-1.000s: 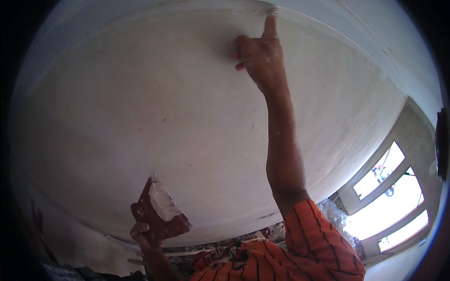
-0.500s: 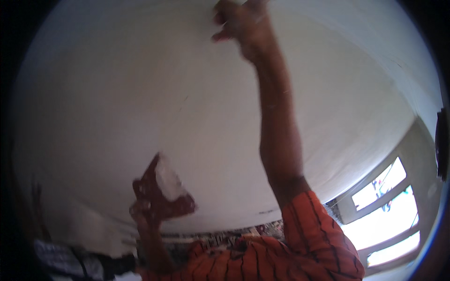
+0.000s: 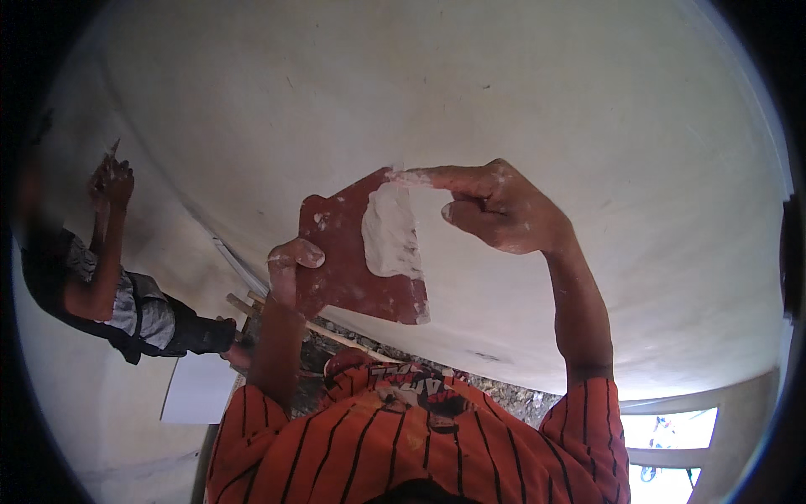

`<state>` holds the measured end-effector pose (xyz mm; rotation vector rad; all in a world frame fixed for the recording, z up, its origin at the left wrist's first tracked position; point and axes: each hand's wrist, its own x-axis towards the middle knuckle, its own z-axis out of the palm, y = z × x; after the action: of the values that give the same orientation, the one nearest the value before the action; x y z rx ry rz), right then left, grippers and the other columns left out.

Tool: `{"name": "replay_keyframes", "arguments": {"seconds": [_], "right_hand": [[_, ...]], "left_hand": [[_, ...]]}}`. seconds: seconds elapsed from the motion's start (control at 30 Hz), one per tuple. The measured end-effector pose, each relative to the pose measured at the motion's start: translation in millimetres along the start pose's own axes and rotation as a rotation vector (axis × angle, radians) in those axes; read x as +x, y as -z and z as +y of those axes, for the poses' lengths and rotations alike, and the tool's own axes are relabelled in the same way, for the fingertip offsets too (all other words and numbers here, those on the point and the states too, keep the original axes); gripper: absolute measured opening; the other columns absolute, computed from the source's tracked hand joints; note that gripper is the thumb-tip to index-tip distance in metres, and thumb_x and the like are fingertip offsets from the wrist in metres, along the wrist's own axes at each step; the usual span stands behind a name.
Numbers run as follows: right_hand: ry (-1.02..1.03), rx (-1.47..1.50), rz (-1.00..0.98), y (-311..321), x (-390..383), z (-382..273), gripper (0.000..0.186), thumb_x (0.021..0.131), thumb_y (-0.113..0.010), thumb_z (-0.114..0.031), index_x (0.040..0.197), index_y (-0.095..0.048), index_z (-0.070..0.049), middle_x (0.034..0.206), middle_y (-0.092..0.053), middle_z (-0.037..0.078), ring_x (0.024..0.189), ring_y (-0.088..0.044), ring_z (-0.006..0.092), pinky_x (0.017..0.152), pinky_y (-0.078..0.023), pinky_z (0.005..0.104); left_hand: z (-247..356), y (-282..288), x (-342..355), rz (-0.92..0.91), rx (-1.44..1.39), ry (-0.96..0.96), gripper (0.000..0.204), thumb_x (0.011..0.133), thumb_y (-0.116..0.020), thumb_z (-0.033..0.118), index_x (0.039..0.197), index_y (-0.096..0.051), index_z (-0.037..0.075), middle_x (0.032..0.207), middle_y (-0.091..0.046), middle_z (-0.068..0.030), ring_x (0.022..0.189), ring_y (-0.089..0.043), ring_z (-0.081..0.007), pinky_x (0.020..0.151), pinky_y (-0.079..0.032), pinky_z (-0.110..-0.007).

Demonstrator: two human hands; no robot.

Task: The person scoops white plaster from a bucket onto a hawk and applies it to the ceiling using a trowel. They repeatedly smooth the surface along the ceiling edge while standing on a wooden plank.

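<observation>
In my left hand (image 3: 290,262) is a flat dark red putty board (image 3: 336,252), its thumb lying over the near left side and the fingers hidden behind. A thick patch of white putty (image 3: 389,231) lies along the board's right side. My right hand (image 3: 508,210) reaches in from the right with its index finger stretched out. That fingertip, smeared white, touches the board's upper corner beside the putty. Its other fingers are curled, and I see nothing held in them. Behind both hands spreads a pale, smooth ceiling (image 3: 504,101).
At the left another person (image 3: 147,311) raises both hands, holding a small pointed object (image 3: 112,149) I cannot make out. Wooden poles (image 3: 336,332) show beyond my left forearm. Bright window openings (image 3: 667,428) are at the lower right.
My right hand has come down from the ceiling to the putty board. The board, in my left hand, has risen toward the middle of view. The other person is now plainly visible at the left.
</observation>
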<state>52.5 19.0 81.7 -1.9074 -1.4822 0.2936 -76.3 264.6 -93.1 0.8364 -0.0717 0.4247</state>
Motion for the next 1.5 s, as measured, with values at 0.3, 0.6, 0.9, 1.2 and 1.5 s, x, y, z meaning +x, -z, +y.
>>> {"name": "replay_keyframes", "arguments": {"seconds": [0.3,0.6,0.9,1.2,1.5], "right_hand": [[0.024,-0.254,-0.126,-20,41,11,0.043,0.076,-0.049,-0.013,0.118,-0.054,-0.011,0.054,-0.05,0.017,0.053,-0.052,0.0315,0.056,-0.042,0.0403],[0.094,-0.254,-0.184,-41,68,0,0.032,0.075,-0.044,-0.007,0.104,-0.059,-0.011,0.054,-0.047,0.012,0.053,-0.049,0.0249,0.056,-0.036,0.0399],[0.059,-0.169,-0.094,-15,29,-19,0.028,0.075,-0.042,-0.004,0.097,-0.058,-0.008,0.058,-0.051,0.007,0.051,-0.047,0.0185,0.053,-0.036,0.034],[0.815,0.591,0.882,109,-49,-52,0.034,0.078,-0.04,-0.008,0.111,-0.047,-0.011,0.049,-0.033,-0.004,0.039,-0.031,0.0097,0.041,-0.03,0.0261],[1.229,0.853,0.758,185,-75,-75,0.012,0.083,-0.043,-0.008,0.075,-0.052,-0.012,0.051,-0.041,-0.007,0.043,-0.037,0.0061,0.055,-0.04,0.0258]], "left_hand": [[-7,72,20,0.098,0.133,0.063,0.018,0.067,-0.057,0.017,0.075,-0.056,0.001,0.079,-0.057,-0.0077,0.068,-0.056,-0.018,0.068,-0.049,-0.031],[52,-18,6,-0.153,-0.45,0.268,0.056,0.056,-0.048,0.007,0.111,-0.047,-0.004,0.111,-0.052,-0.0171,0.099,-0.054,-0.0308,0.092,-0.045,-0.041],[44,-18,10,-0.245,-0.422,0.247,0.068,0.055,-0.047,0.011,0.121,-0.042,-0.004,0.118,-0.049,-0.017,0.111,-0.047,-0.0321,0.098,-0.039,-0.039],[28,2,11,-0.143,-0.434,0.235,0.07,0.051,-0.047,0.009,0.12,-0.042,-0.002,0.118,-0.048,-0.0163,0.112,-0.045,-0.0318,0.098,-0.039,-0.041],[28,8,13,-0.229,-0.511,0.303,0.067,0.053,-0.047,0.007,0.119,-0.042,-0.003,0.119,-0.048,-0.0174,0.111,-0.046,-0.0338,0.096,-0.04,-0.043]]}}
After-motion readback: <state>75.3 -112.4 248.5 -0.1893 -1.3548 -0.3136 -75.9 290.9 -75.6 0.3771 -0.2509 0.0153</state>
